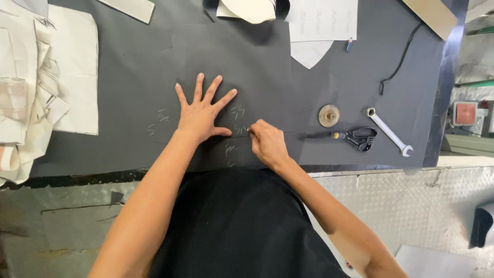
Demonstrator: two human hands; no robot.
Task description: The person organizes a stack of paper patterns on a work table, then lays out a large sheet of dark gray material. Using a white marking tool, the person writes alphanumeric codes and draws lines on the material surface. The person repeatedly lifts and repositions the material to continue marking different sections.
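Fingers of left hand [201, 114] spreading flat, pinning dark grey fabric sheet [257, 67] on desk; right hand [266, 143] fingers pinching small chalk-like marker, tip barely visible, marking fabric. Judging: marking step; next stroke needing steady cloth.

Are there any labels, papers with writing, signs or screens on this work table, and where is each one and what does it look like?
No screens or packages show.
White paper sheet: top centre of the table, rectangular, rows of faint writing.
Chalk marks: pale scribbles on the dark grey fabric, between the flat left hand and the right hand, which pinches something small.
Red and white square panel: far right, beyond the table edge; too unclear to name.
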